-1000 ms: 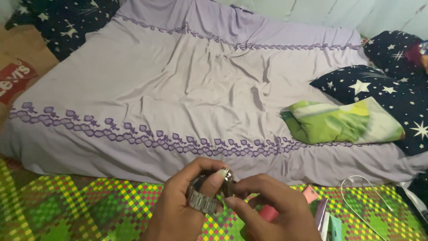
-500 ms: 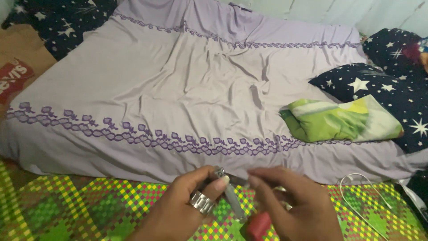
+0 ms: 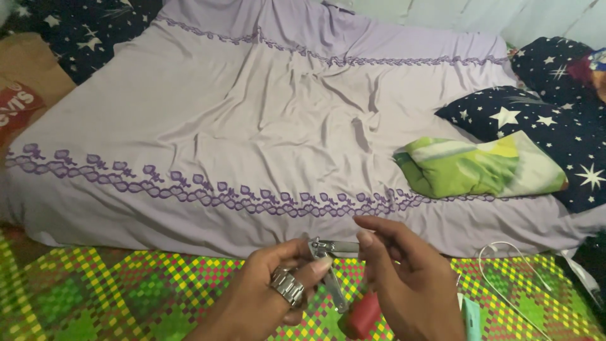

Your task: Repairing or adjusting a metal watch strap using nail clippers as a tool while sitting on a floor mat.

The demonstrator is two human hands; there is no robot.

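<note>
Since half a second ago, both hands are drifting lower and farther apart at six o'clock, and the folding multi-tool (image 3: 333,265) is now showing its metal arms opened at an angle. I am watching the left hand (image 3: 268,300), a metal ring on one finger, pinching the tool's hinge end between thumb and fingertips, fingers closed on it. The right hand (image 3: 407,284) is holding the tool's other end with narrow, curled fingers, and a red handle (image 3: 363,316) is hanging just below it. I judge the unfolding of the tool to be the step in hand; the next move is calling for a steady grip at the hinge while one arm swings out. At nine o'clock a brown cardboard box (image 3: 25,88) with a red printed label is sitting beside the lilac bedsheet (image 3: 252,126). At three o'clock a green-and-white pillow (image 3: 473,167) is lying against a dark star-patterned one (image 3: 543,120). A white cable (image 3: 511,278) is looping at five o'clock.
</note>
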